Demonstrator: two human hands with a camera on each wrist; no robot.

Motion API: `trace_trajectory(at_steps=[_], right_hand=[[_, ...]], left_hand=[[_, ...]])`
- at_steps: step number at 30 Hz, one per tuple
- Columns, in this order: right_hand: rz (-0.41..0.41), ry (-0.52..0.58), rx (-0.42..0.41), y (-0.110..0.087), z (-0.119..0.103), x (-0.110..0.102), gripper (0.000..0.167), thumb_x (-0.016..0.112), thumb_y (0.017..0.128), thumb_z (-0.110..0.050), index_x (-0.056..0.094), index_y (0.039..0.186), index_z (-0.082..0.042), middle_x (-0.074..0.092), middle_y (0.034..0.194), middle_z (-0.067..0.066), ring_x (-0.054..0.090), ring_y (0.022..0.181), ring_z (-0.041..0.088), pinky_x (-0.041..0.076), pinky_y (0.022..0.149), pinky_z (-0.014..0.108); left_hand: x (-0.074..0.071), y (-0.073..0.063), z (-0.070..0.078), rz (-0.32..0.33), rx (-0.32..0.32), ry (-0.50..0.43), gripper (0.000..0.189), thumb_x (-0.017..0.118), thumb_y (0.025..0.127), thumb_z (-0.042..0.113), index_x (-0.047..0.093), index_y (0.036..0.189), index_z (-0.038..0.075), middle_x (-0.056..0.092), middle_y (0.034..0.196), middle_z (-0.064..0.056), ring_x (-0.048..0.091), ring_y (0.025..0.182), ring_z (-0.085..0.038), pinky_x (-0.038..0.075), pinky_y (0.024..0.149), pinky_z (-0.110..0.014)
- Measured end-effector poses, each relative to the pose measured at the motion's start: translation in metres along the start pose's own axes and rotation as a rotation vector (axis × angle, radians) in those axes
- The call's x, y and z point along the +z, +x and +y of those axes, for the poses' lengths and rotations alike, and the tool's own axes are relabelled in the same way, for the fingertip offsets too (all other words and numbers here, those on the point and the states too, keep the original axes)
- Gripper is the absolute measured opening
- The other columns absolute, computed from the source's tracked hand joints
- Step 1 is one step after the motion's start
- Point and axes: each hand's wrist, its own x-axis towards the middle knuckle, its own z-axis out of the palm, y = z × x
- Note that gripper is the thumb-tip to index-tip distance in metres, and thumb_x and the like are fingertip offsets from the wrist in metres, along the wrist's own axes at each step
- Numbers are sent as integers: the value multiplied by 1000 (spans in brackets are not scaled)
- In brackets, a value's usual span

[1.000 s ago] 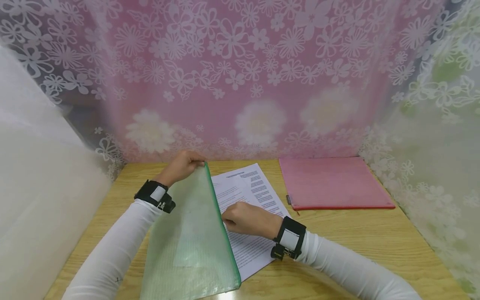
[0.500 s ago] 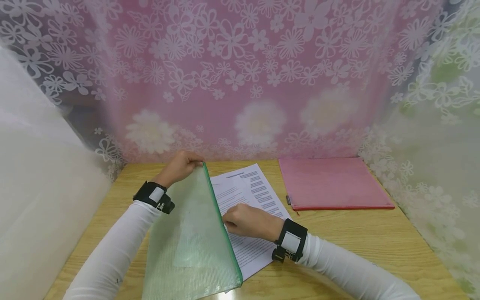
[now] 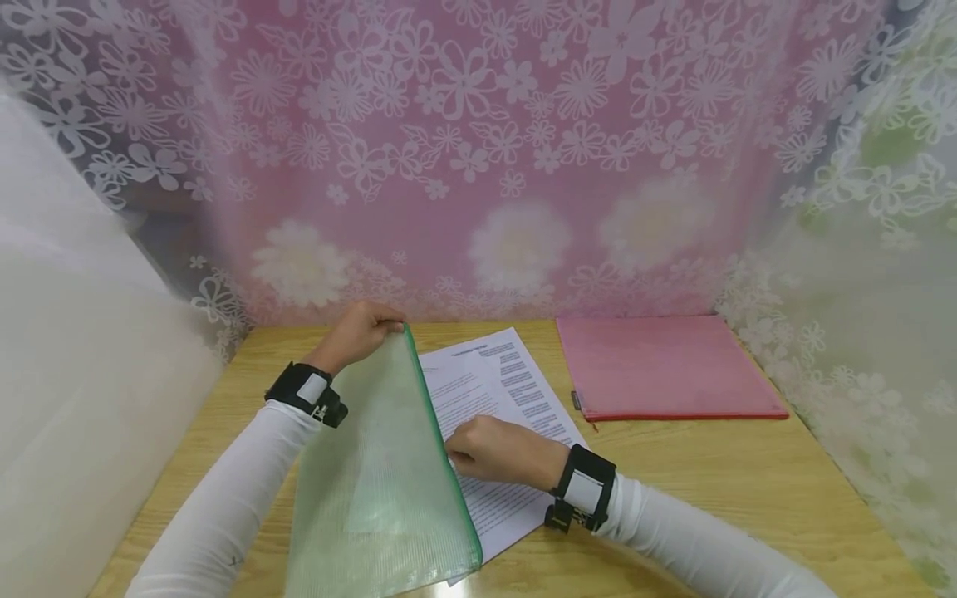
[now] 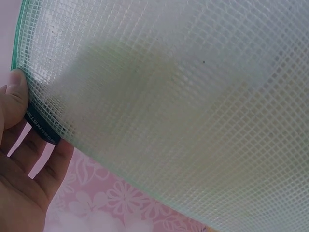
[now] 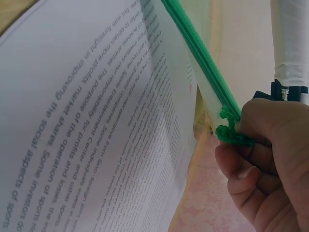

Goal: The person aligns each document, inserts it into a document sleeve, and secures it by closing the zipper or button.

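A translucent green mesh zip pouch (image 3: pixel 381 498) is held up on its side, its green zipper (image 3: pixel 437 415) running along the edge facing right. My left hand (image 3: pixel 360 336) pinches the pouch's far top corner. There, in the left wrist view, a dark fabric label (image 4: pixel 41 125) lies against the fingers. My right hand (image 3: pixel 497 451) is partway along the zipper. The right wrist view shows its curled fingers pinching the zipper pull with a green cord (image 5: pixel 231 133). A pale sheet-like shape shows through the pouch's side.
Printed sheets of paper (image 3: pixel 534 394) lie on the wooden table (image 3: pixel 695 482) beside the pouch, partly behind it and under my right hand. A pink zip pouch (image 3: pixel 658 365) lies flat at the back right. Flowered curtains (image 3: pixel 486 166) hang at the back and sides.
My right hand has slid a little along the zipper, toward the near end of the pouch. My left hand keeps its grip on the far corner, almost unmoved.
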Motion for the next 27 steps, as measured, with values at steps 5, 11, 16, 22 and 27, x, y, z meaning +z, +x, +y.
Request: trace_trajectory(at_steps=[5,11,16,22,27], right_hand=[[3,-3,-26,-2,-3,2,22,66,95,-7,65,76,-17,50,67,-11,37,61,-5,29,58,6],[16,7,-34,-7,-3,5,25,67,95,-7,62,73,-18,48,66,-11,36,61,-6,29,57,5],[6,34,-31,-9,-5,6,23,67,95,-7,63,75,-17,51,68,-12,38,61,-7,30,58,5],[-23,50,-25,-12,-8,8,24,68,95,-8,63,74,-18,50,68,-12,38,61,-7,30,57,4],[-11,46,-51,-15,-10,9,23,69,95,-8,63,74,-18,50,68,-13,38,62,-8,30,57,4]], left_hand=[[-2,2,-2,12,1,-8,22,64,100,4,77,117,2,76,115,-19,72,107,-33,58,87,-47],[-2,3,-1,20,20,9,21,64,100,4,78,115,2,76,113,-18,73,105,-31,59,85,-46],[-1,3,-3,23,32,35,20,65,99,4,78,114,3,77,112,-17,74,103,-30,59,85,-45],[-2,2,-4,20,29,34,21,63,100,4,77,116,2,76,114,-18,73,104,-31,59,85,-46],[-3,1,-3,16,24,29,21,63,100,4,77,116,2,76,114,-17,73,104,-31,59,85,-46]])
